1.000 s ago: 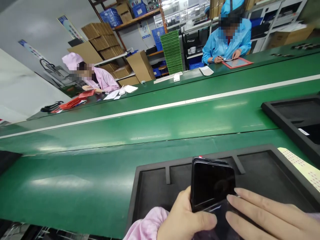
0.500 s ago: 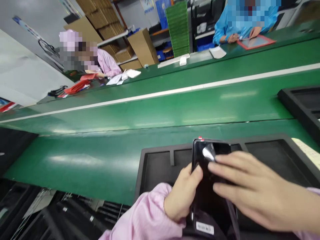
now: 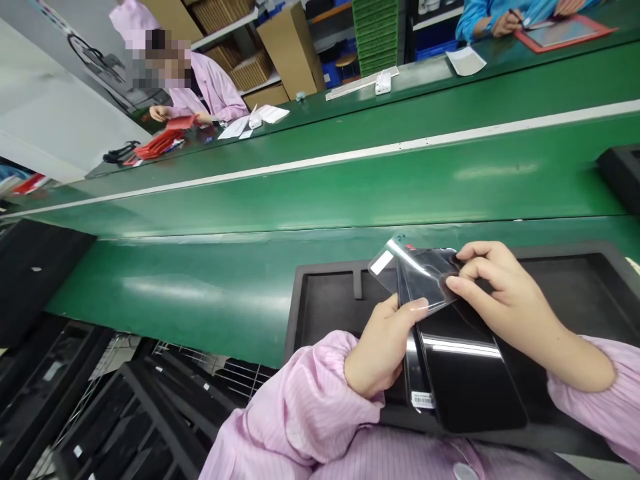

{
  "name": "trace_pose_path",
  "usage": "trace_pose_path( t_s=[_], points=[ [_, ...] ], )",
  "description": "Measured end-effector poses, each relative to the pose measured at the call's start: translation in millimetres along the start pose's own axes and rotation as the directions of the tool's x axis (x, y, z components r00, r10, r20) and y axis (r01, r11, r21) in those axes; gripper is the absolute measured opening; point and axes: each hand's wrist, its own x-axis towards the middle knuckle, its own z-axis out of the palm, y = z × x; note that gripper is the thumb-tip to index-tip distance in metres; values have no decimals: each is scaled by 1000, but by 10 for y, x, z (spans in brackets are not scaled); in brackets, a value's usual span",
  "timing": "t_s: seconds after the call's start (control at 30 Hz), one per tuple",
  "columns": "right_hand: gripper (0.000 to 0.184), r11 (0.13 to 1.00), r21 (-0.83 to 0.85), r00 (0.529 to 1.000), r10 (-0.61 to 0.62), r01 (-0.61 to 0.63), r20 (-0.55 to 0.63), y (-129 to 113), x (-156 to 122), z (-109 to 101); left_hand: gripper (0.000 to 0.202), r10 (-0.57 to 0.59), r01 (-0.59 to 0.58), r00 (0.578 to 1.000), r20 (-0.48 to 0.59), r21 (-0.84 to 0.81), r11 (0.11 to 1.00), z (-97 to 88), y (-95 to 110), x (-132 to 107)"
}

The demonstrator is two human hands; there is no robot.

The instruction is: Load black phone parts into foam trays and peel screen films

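Note:
My left hand (image 3: 385, 347) grips the left edge of a glossy black phone (image 3: 470, 380), its thumb pressing on a clear plastic film (image 3: 420, 273). The film lies askew across the phone's upper end, and its white tab (image 3: 383, 262) sticks out at the upper left. Pinched in the fingertips of my right hand (image 3: 485, 273) is the film's right side. Under the phone's left edge a second dark slab shows, with a barcode label (image 3: 423, 400) at its lower end; whether the two are joined I cannot tell. Beneath both hands is a black foam tray (image 3: 325, 307).
A green bench (image 3: 200, 287) extends to the left, with a white strip (image 3: 350, 157) along it. Black trays (image 3: 135, 413) stack on a wire rack at lower left. Across the bench, a person in pink handles red sleeves (image 3: 160, 143) and another in blue works over a red-framed panel (image 3: 565, 33).
My right hand has moved up and closed on the film, which now sits turned across the phone's top. A second dark slab shows below the phone. The view has shifted slightly.

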Motion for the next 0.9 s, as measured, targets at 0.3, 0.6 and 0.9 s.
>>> trace_pose_path(
  t_s=[0.3, 0.6, 0.9],
  points=[
    [34, 987, 110, 992, 110, -116, 55, 106, 9, 178, 17, 57, -47, 996, -75, 122, 991, -47, -23, 43],
    [29, 980, 142, 990, 133, -138, 42, 95, 80, 69, 32, 31, -27, 998, 56, -70, 997, -79, -33, 119],
    [27, 994, 109, 999, 13, -18, 45, -344, 153, -256, 32, -30, 34, 980, 196, -16, 999, -128, -34, 247]
  ],
)
